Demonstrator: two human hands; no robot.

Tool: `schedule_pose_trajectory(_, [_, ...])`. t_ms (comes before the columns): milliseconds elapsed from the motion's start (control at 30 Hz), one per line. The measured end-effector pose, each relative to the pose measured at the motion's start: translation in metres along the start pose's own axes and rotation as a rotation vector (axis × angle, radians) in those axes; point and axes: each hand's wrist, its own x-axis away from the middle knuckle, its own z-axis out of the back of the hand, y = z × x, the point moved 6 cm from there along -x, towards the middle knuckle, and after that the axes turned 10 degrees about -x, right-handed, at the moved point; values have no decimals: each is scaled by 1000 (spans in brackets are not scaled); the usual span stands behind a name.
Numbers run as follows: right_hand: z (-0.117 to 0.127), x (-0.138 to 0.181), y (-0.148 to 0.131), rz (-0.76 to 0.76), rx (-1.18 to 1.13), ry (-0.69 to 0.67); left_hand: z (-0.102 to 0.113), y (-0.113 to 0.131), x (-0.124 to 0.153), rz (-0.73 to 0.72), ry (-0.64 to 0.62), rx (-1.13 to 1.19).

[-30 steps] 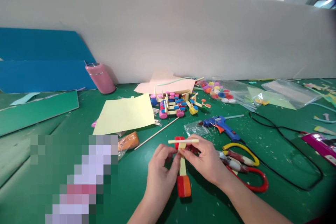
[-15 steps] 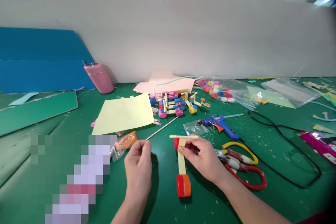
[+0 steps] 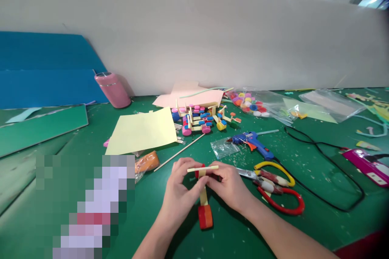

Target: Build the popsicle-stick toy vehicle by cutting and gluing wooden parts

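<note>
Between my hands is a small handmade toy scooter (image 3: 204, 198), a pale strip with red and orange disc wheels at both ends and a short crossbar (image 3: 203, 168) at its far end. My left hand (image 3: 186, 186) pinches the far end from the left, thumb on the pale strip. From the right, my right hand (image 3: 226, 182) grips the same end with thumb and fingers. The near wheel (image 3: 206, 217) is by the green tabletop; I cannot tell whether it touches. Fingers partly hide the far wheel (image 3: 199, 171).
Scissors (image 3: 269, 186) with red and yellow handles lie to the right, below a blue glue gun (image 3: 253, 143) with a black cord. Several small colourful models (image 3: 197, 119) stand farther back. Yellow paper (image 3: 141, 131), a thin stick (image 3: 179, 152) and an orange wrapped lump (image 3: 147, 162) lie left.
My left hand has moved right from beside the stick and taken hold of the toy's far end. My right hand, still gripping it, has shifted slightly left and nearer.
</note>
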Motion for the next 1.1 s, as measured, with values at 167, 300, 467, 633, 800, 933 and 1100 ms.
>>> schedule_pose_trajectory(167, [-3, 1, -3, 39, 2, -48, -3, -8, -2, 34, -60, 61])
schedule_pose_trajectory(300, [-3, 2, -2, 17, -39, -60, -2, -7, -3, 45, -64, 81])
schedule_pose_trajectory(467, [-1, 2, -3, 22, -82, -49, -1, -4, -3, 41, -60, 92])
schedule_pose_trajectory(633, [1, 3, -3, 28, -72, -35, -1, -2, -3, 38, -86, 112])
schedule_pose_trajectory(800, [-3, 2, -1, 18, -85, -28, 1, -3, -4, 50, -54, 101])
schedule_pose_trajectory(933, [5, 6, -5, -9, -103, -12, 2, -8, -4, 69, -36, 98])
schedule_pose_trajectory(1100, [66, 42, 9, -113, 122, 239, 2, -11, -3, 84, -26, 117])
